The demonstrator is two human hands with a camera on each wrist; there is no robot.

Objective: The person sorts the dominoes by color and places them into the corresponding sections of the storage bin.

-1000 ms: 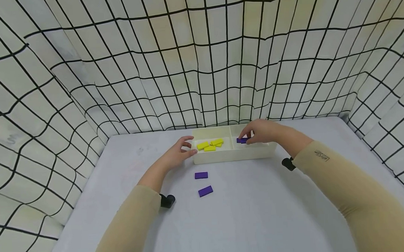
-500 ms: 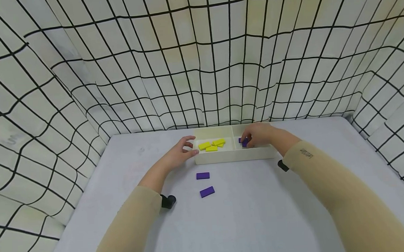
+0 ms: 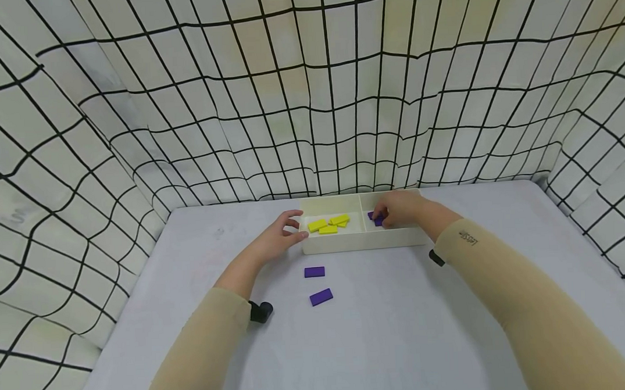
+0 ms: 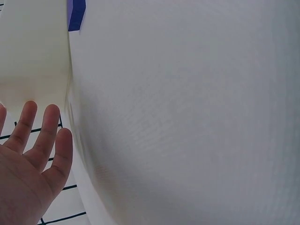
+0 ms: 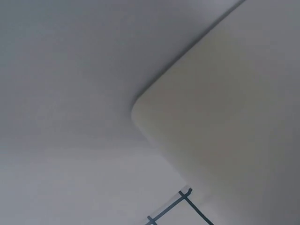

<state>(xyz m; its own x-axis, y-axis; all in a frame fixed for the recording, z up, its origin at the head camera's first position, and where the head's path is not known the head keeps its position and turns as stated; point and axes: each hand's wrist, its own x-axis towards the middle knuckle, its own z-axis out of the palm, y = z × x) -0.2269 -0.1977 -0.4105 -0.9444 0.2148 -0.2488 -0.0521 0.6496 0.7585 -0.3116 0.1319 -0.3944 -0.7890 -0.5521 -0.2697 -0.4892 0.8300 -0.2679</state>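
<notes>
A white two-compartment box (image 3: 364, 241) stands at the back of the table. Its left compartment contains several flat yellow blocks (image 3: 328, 230). My left hand (image 3: 276, 238) is at the box's left end, thumb and index finger by its rim; in the left wrist view the fingers of this hand (image 4: 37, 164) are spread and fairly straight. Reaching down into the right compartment, my right hand (image 3: 399, 207) pinches a purple block (image 3: 378, 222), partly covered by the fingers, with more purple around it. The right wrist view catches only the box's outer corner (image 5: 187, 103), not the hand.
Two more purple blocks lie on the white table in front of the box, one nearer the box (image 3: 314, 272) and one tilted (image 3: 321, 297) closer to me. Black netting (image 3: 319, 110) over pale walls rises behind the box and on both sides.
My right hand has gone lower into the right compartment with the purple block, and the right forearm has shifted left. My left hand stays at the box's end.
</notes>
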